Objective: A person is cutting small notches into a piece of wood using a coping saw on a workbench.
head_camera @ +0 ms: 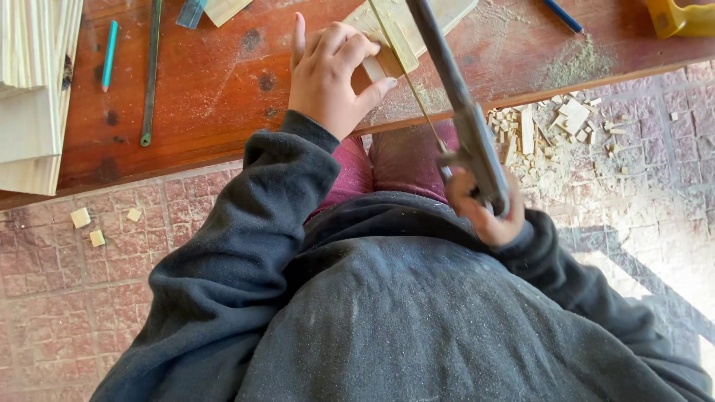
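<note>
My left hand presses down on a pale wooden piece that lies at the near edge of the red-brown workbench. My right hand grips the handle of a metal-framed hacksaw held below the bench edge. The saw's thin blade runs up across the wood right beside my left thumb. Sawdust lies on the bench around the cut.
A stack of pale boards sits at the bench's left end, with a teal pencil and a spare saw blade beside it. Wood offcuts and sawdust cover the brick floor on the right; three small blocks lie on the left.
</note>
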